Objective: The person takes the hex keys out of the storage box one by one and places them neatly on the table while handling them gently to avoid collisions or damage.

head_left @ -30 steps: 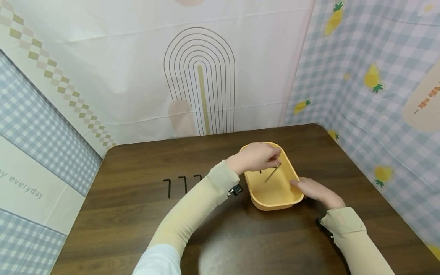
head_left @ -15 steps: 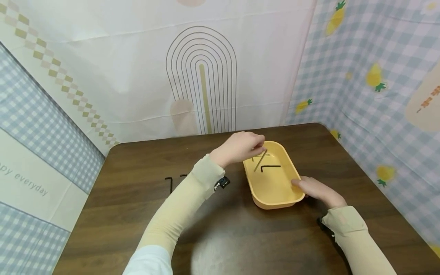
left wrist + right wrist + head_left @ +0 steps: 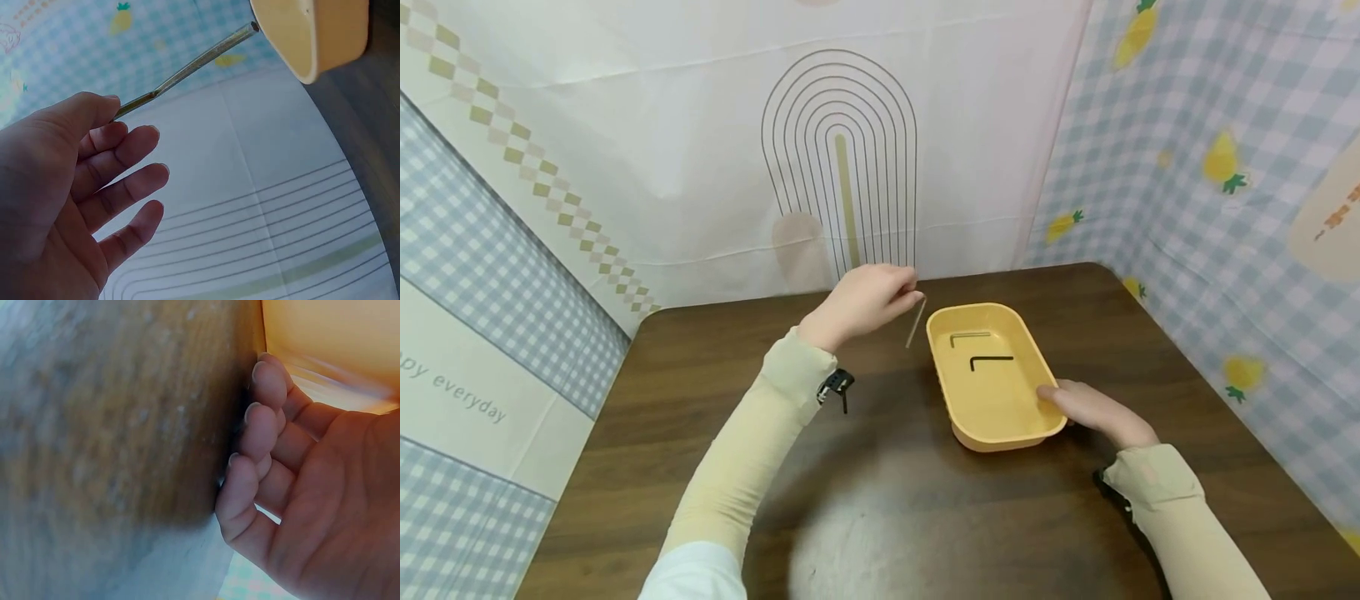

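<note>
In the head view my left hand (image 3: pixel 868 304) is off to the left of the yellow bin (image 3: pixel 951 392), above the table. Between its thumb and index finger it pinches a brass-coloured hex key (image 3: pixel 206 61), whose long arm slants downward; the other fingers are loosely bent. Inside the bin lie a brass-toned hex key (image 3: pixel 973 335) and a black hex key (image 3: pixel 992 359). My right hand (image 3: pixel 1093 412) holds the bin's right side, thumb over the rim and fingers along the outer wall, near the tabletop.
Dark wooden table (image 3: pixel 895 517) beneath everything. Part of another black hex key (image 3: pixel 844 403) shows beside the left wrist camera (image 3: pixel 837 382); the left forearm hides the table behind it. Patterned cloth (image 3: pixel 715 167) hangs around the back and sides.
My left hand has moved left out of the bin, carrying the brass-coloured hex key, which uncovers the two keys inside. The forearm now covers the black keys at left. The right hand stays put.
</note>
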Action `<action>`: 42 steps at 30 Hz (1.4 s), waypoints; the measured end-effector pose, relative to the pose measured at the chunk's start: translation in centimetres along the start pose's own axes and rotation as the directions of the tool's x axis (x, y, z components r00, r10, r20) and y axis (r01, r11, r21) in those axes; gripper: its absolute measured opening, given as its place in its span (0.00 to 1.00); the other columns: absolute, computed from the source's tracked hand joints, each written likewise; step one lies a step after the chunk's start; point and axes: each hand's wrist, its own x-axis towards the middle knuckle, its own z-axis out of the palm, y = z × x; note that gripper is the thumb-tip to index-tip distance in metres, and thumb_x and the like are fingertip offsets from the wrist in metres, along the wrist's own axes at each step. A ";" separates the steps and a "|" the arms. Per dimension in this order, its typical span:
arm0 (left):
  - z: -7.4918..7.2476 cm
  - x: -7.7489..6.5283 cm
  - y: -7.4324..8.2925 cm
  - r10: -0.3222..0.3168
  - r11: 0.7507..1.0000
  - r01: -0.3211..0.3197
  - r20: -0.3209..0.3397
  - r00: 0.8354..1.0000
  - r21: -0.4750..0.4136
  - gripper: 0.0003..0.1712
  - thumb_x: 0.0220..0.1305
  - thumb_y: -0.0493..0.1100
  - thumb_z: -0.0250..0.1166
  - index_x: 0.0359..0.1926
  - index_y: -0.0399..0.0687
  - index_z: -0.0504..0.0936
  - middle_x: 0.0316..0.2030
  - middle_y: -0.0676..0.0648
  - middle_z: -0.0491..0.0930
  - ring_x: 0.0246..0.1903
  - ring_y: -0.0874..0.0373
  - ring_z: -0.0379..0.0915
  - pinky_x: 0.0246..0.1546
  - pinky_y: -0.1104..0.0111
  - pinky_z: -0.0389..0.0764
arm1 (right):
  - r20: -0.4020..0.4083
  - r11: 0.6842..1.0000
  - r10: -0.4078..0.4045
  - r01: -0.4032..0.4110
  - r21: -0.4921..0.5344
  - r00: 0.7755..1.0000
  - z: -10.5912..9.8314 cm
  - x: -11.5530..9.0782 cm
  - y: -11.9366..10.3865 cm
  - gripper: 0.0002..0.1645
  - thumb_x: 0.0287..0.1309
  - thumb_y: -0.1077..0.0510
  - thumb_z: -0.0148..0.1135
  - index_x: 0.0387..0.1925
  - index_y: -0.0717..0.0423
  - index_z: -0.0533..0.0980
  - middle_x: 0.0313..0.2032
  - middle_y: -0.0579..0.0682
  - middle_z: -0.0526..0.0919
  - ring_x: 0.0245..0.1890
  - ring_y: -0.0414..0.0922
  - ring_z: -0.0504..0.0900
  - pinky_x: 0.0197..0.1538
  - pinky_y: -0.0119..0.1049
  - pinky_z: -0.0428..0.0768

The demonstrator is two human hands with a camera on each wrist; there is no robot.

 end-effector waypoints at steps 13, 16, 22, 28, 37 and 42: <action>0.5 -1.4 -0.9 -0.048 0.999 0.049 -0.015 0.999 0.014 0.16 0.74 0.49 0.60 0.27 0.52 0.71 0.23 0.53 0.71 0.24 0.58 0.67 0.26 0.64 0.69 | -0.002 1.000 -0.018 0.018 -0.007 1.000 -0.1 0.1 0.2 0.29 0.74 0.44 0.39 0.51 0.65 0.72 0.26 0.51 0.75 0.27 0.47 0.73 0.34 0.40 0.70; 1.0 -1.9 -1.2 -0.071 0.997 0.071 0.000 0.997 0.024 0.16 0.74 0.49 0.60 0.27 0.52 0.70 0.22 0.54 0.70 0.24 0.58 0.67 0.26 0.64 0.69 | 0.001 1.000 -0.015 0.015 -0.008 1.000 0.0 0.0 0.0 0.29 0.74 0.44 0.39 0.50 0.65 0.72 0.26 0.51 0.75 0.26 0.47 0.73 0.34 0.40 0.70; 2.6 -2.9 -1.9 -0.096 0.995 0.095 0.038 0.995 0.039 0.15 0.73 0.49 0.61 0.27 0.53 0.72 0.22 0.55 0.71 0.23 0.60 0.67 0.25 0.65 0.69 | 0.007 1.000 -0.020 0.020 -0.008 1.000 0.0 -0.2 -0.2 0.28 0.75 0.44 0.38 0.48 0.64 0.73 0.24 0.51 0.75 0.24 0.47 0.72 0.33 0.40 0.70; 4.1 -3.9 -2.4 -0.127 0.992 0.125 0.090 0.988 0.027 0.16 0.73 0.48 0.60 0.26 0.53 0.70 0.20 0.55 0.69 0.21 0.61 0.64 0.24 0.66 0.67 | 0.004 1.000 -0.019 0.019 -0.012 1.000 -0.1 -0.1 -0.1 0.27 0.74 0.44 0.38 0.45 0.62 0.73 0.24 0.51 0.74 0.24 0.47 0.72 0.32 0.40 0.70; 6.4 -5.3 -2.9 -0.155 0.988 0.155 0.126 0.980 0.011 0.13 0.73 0.49 0.61 0.29 0.54 0.73 0.23 0.56 0.72 0.24 0.61 0.69 0.27 0.65 0.71 | 0.001 1.000 -0.002 0.002 -0.014 1.000 0.0 0.0 -0.1 0.26 0.74 0.44 0.39 0.45 0.62 0.74 0.24 0.51 0.75 0.24 0.47 0.72 0.33 0.39 0.70; 7.5 -5.9 -3.0 -0.162 0.986 0.165 0.141 0.977 -0.008 0.14 0.73 0.48 0.61 0.28 0.53 0.72 0.22 0.56 0.71 0.23 0.61 0.67 0.26 0.65 0.70 | 0.001 1.000 0.001 -0.001 -0.011 1.000 0.0 0.0 -0.1 0.27 0.74 0.44 0.39 0.46 0.62 0.74 0.24 0.51 0.75 0.24 0.47 0.73 0.33 0.39 0.70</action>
